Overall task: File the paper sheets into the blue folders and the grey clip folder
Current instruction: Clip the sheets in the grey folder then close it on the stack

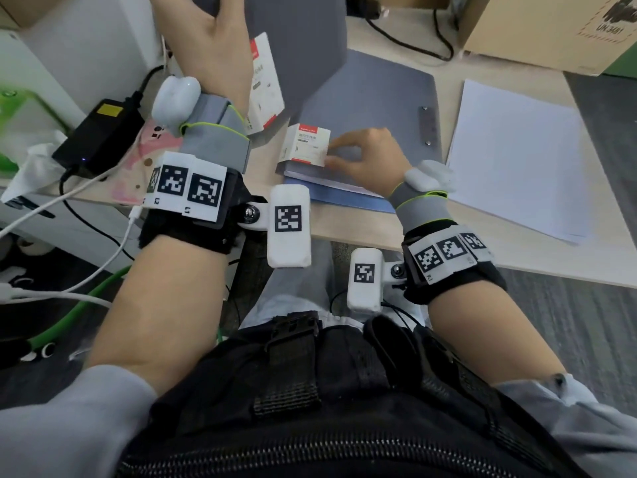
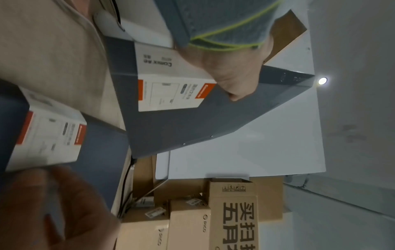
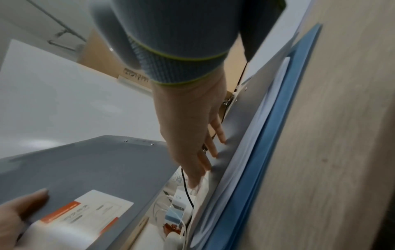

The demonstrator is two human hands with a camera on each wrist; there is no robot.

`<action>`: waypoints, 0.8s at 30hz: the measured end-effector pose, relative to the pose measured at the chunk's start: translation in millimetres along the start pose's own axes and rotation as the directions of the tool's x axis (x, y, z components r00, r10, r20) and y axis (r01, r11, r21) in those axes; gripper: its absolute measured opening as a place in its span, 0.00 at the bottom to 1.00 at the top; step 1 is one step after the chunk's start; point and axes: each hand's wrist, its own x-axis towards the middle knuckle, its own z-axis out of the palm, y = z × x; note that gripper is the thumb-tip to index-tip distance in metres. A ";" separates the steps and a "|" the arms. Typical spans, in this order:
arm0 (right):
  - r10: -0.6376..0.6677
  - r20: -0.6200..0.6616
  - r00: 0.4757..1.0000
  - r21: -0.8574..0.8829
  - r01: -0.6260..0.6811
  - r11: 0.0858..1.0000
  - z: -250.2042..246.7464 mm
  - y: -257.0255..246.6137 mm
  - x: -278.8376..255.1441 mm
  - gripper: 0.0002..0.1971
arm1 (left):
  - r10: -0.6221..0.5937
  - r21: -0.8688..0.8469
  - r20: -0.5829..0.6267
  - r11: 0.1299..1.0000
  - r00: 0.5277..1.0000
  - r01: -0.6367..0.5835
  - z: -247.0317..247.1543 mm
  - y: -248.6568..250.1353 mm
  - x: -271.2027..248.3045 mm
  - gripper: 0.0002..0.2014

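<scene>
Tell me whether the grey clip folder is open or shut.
Open: the left hand holds the grey clip folder cover raised, exposing the metal clip inside.

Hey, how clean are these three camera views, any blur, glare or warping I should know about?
Head view: mostly sharp, wide-angle bending at the edges, the left hand cut off at the top. Left wrist view: rotated, dim, the right hand a dark blur, one bright ceiling light flaring. Right wrist view: soft motion blur along the blue folders, the white paper sheets inside washed out.
</scene>
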 end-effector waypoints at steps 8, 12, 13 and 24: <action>0.235 -0.715 0.658 0.291 -0.025 0.956 -31.8 28.4 -16.8 0.13 | -0.137 -0.102 0.233 0.981 0.963 0.165 18.2 -18.9 -5.2 0.25; 0.309 -0.801 0.513 0.319 -0.071 0.945 -40.8 44.0 -25.2 0.14 | -0.425 -0.131 0.347 0.860 0.836 0.492 31.4 -38.4 -13.8 0.23; 0.351 -0.773 0.529 0.356 -0.096 0.929 -42.6 48.6 -26.0 0.16 | -0.491 -0.121 0.365 0.817 0.791 0.563 33.8 -45.0 -16.5 0.23; 0.698 -0.431 0.572 0.526 -0.469 0.710 -51.5 81.9 -47.5 0.20 | -0.626 0.218 0.386 0.775 0.677 0.593 59.1 -92.8 -47.9 0.30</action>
